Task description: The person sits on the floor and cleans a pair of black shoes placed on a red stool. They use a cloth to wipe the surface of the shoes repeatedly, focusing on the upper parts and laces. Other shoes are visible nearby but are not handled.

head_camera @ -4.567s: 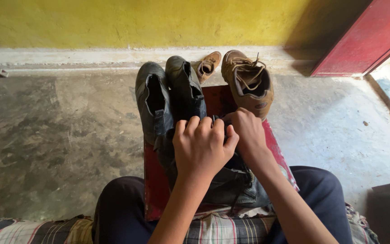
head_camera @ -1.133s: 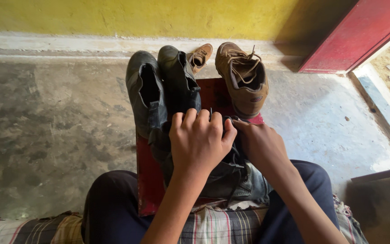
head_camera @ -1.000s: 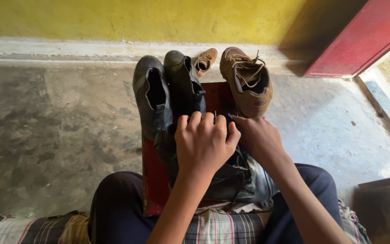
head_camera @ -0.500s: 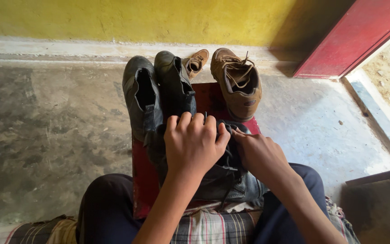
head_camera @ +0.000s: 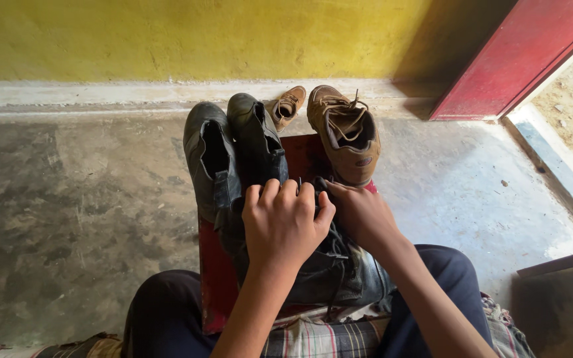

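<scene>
A dark grey laced shoe point(head_camera: 339, 275) lies on a red board point(head_camera: 215, 278) between my knees. My left hand point(head_camera: 282, 222) presses down on its upper, fingers curled over the front. My right hand point(head_camera: 361, 213) grips the shoe's laces and tongue beside the left. Beyond them on the board stand two black ankle boots point(head_camera: 233, 149) side by side, and a tan laced shoe point(head_camera: 345, 132) to their right. A small tan shoe point(head_camera: 285, 106) lies on the floor behind them.
Concrete floor point(head_camera: 81, 199) all around, meeting a yellow wall point(head_camera: 200, 33) at a pale ledge. A red door point(head_camera: 518, 59) stands at the upper right beside a threshold. A plaid cloth point(head_camera: 326, 338) lies under my legs. A dark box edge point(head_camera: 558, 298) is at the lower right.
My right hand has moved up toward the front of the grey shoe. My left hand stays pressed on it. The view has tilted a little.
</scene>
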